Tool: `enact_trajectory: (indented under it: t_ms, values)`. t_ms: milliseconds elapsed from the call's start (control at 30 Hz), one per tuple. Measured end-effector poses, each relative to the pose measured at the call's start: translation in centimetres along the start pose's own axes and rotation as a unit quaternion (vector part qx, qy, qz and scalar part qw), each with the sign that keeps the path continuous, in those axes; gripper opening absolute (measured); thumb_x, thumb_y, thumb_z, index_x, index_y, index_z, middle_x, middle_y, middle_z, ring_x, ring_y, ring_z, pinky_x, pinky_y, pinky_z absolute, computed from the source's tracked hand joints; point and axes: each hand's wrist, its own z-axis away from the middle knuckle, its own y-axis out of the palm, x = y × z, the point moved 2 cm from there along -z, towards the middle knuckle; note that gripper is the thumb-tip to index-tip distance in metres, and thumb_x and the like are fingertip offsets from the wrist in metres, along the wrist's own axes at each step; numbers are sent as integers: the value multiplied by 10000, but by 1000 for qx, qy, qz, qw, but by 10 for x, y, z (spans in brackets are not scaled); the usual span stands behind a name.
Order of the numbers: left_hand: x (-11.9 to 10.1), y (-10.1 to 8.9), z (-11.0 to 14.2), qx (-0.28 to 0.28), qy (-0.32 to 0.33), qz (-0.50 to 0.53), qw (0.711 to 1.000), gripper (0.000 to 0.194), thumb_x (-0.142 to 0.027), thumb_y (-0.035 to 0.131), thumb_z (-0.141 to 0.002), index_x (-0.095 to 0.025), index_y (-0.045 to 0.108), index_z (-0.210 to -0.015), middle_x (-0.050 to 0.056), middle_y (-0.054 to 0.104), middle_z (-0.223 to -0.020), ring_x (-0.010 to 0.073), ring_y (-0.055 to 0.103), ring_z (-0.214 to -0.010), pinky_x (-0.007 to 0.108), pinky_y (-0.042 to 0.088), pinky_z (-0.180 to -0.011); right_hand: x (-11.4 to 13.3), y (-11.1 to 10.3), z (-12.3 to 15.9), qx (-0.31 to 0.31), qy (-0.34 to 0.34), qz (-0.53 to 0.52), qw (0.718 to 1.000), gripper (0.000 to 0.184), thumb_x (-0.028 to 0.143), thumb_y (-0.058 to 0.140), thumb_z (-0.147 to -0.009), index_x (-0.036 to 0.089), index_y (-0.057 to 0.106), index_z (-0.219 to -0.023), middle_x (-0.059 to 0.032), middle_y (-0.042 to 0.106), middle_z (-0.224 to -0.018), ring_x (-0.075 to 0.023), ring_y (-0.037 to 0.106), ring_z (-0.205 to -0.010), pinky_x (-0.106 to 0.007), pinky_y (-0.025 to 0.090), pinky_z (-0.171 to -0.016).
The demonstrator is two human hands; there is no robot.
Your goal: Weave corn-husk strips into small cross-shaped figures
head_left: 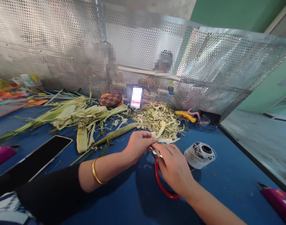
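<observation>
A pale strip of corn husk [160,130] rises from the pinched thumb and fingers of my left hand [137,146]. My right hand [174,165] meets it, fingertips closed at the lower end of the strip, where a small pale bit shows. Beneath the right hand is a red-handled metal tool [159,181]; its jaws are mostly covered, so I cannot tell whether it is held or lying on the table. Just beyond both hands lies a heap of thin shredded husk strips [157,120]. A spool of white thread [200,155] lies right of my right hand.
Whole corn husks [75,115] spread across the blue table [124,203] at left, beside a large black phone [40,159]. A lit phone [136,97] leans on the perforated metal screen [143,37]. Yellow-handled scissors [185,116] lie back right; a purple cutter [277,201] lies front right.
</observation>
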Motion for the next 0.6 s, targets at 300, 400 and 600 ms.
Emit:
enact_trajectory:
  t_ms: [300,400,600]
  values:
    - [3,4,6,58,5,-73,996,95,-171,622,-677,-138,701,-636,-12,608,-577,72,497,-517,181,412,-507,-7,-27,-9,-88,-17,94,992,196,163,465,-915,190,659,-914,-73,688,-871,-193,616,-804,-342,432,-762]
    - [5,7,8,88,-8,-85,992,109,-172,611,-677,-135,709,-647,-2,620,-580,72,482,-502,189,403,-509,-16,-24,-9,-83,17,110,990,201,157,439,-917,195,632,-874,-66,683,-948,-192,610,-872,-369,389,-889]
    - [7,10,11,114,-49,-61,990,126,-224,635,-693,-138,694,-622,7,634,-588,80,512,-524,205,436,-555,-27,-11,-6,6,84,136,987,297,205,342,-955,198,539,-733,12,604,-599,-150,538,-572,-335,346,-878]
